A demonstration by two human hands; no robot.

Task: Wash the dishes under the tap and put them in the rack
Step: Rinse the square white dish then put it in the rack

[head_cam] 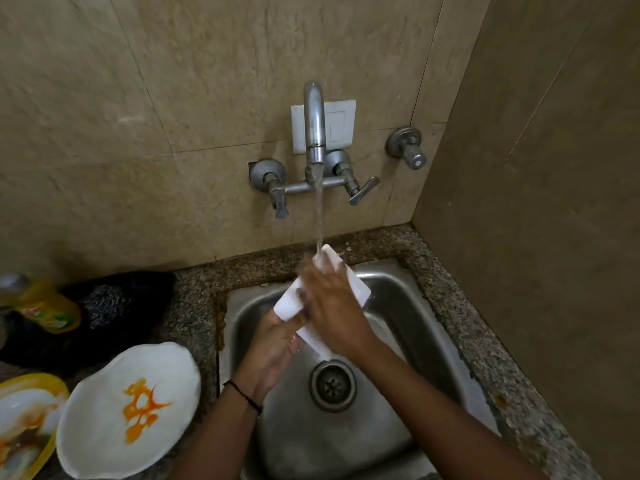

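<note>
A white square dish (290, 301) is held tilted over the steel sink (408, 306), under water running from the wall tap (314, 133). My left hand (273, 344) grips the dish from below at its near edge. My right hand (332, 306) lies flat across the dish's upper face, fingers spread toward the stream. Much of the dish is hidden by my hands. No rack is in view.
On the granite counter (460, 306) at the left lie a white wavy plate with an orange pattern (128, 407) and a yellow-rimmed plate (27, 420). Behind them stand a yellow soap bottle (45, 306) and a dark scrubber (114, 303). A wall corner closes the right side.
</note>
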